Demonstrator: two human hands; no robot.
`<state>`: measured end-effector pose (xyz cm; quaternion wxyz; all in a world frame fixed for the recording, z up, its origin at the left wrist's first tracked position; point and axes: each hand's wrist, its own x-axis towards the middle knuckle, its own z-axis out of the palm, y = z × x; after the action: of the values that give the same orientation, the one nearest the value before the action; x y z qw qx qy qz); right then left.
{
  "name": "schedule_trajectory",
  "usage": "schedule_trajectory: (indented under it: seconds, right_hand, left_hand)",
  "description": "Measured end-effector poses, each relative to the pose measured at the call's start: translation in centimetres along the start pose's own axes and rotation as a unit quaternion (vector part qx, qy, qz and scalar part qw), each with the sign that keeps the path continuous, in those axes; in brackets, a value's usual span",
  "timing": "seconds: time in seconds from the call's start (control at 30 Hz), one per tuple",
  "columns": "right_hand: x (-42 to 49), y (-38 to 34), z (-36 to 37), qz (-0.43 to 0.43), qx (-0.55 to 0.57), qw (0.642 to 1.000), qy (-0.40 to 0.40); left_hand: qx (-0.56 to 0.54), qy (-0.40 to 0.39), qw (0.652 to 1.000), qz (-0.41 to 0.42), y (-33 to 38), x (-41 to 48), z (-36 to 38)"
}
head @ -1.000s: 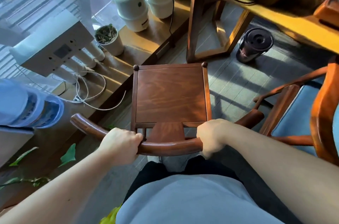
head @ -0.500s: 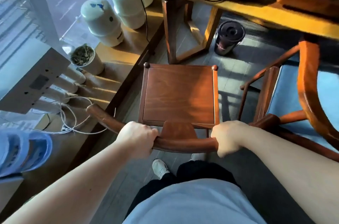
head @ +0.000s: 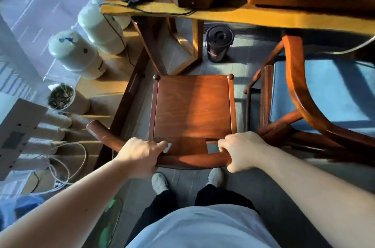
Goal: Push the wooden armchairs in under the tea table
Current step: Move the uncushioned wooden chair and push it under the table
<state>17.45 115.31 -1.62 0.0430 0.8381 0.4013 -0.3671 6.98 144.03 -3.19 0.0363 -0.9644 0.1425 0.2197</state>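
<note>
A wooden armchair (head: 192,105) with a bare brown seat stands right in front of me, its front edge near the leg of the tea table (head: 233,17). My left hand (head: 140,154) and my right hand (head: 239,150) each grip the chair's curved back rail, either side of the back splat. A second wooden armchair (head: 300,89) with a blue cushion stands to the right, its front under the table edge. The table top carries a wooden stand, cloth and a blue cup.
White tanks (head: 75,52) and a potted plant (head: 60,97) line a low wooden ledge at left, with a white device (head: 16,136) and loose cables. A dark canister (head: 218,44) sits on the floor under the table. My feet (head: 160,182) are behind the chair.
The chair has moved forward toward the table with both hands on its rail, and I have stepped after it. The table now fills more of the top.
</note>
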Motion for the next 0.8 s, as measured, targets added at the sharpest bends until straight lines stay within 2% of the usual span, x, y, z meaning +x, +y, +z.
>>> schedule_trajectory:
  seconds: [0.07, 0.13, 0.23, 0.33, 0.6, 0.8]
  right_hand:
    - [-0.5, -0.9, 0.8, 0.011, -0.016, 0.998, 0.056]
    - [-0.6, -1.9, 1.5, 0.037, -0.033, 0.995, 0.091]
    - [-0.6, -2.8, 1.2, 0.101, -0.027, 0.991, 0.086]
    - [-0.5, -3.2, 0.7, 0.119, -0.025, 0.990, 0.072]
    - [1.5, -4.8, 1.3, 0.163, 0.010, 0.979, 0.124]
    - [2.4, -3.6, 1.6, 0.192, 0.034, 0.964, 0.183]
  left_hand:
    - [-0.005, 0.042, 0.999, 0.033, -0.3, -0.3, 0.5]
    - [-0.017, 0.056, 0.998, 0.024, -0.2, -0.5, 0.6]
    - [-0.014, 0.012, 1.000, -0.013, 0.0, 0.1, 0.4]
    - [0.003, -0.021, 1.000, 0.005, -0.6, 0.6, 0.6]
    - [0.049, -0.018, 0.997, 0.051, -4.6, 2.9, -0.9]
    - [0.067, 0.007, 0.996, 0.050, -5.5, 6.4, -3.4]
